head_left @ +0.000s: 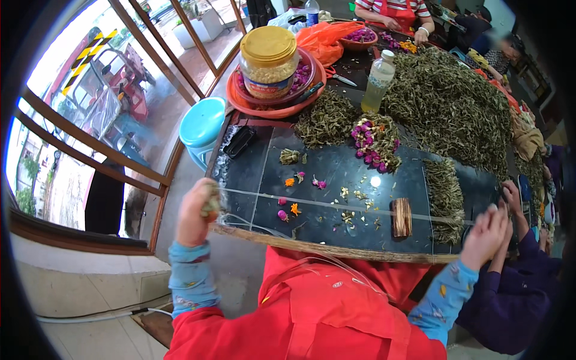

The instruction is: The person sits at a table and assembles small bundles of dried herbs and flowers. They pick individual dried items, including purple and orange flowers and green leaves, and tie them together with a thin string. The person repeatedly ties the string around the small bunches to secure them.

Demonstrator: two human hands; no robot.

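Holding a small flower bundle [211,203] pinched in the left hand [195,210], at the near left corner of the worktop [243,174]. Holding a clear strip [330,203] nearly straight from there to the right hand [485,237], raised by the near right edge. Judging by that straight run, pinching the strip at its right end too, though too blurred around the fingertips to show the exact hold. Crossing, in this view, over a wooden block [402,217] and a mat of dried stems [445,201]; cannot tell whether touching either. With any lowering, could catch the strip on the block's edge and drag or tip it into the loose petals [349,216] to its left. Could likewise comb stems out of the mat. With too hard a pull, could snap the strip or jerk it from the right grip; with too slack a one, could let it sag, twist and pick up petals or the orange flower [294,209]. With too tight a left grip, could crush the bundle and shed bits over the corner. With a swing farther right, could knock the co-worker's hand [512,197], close behind the right hand.
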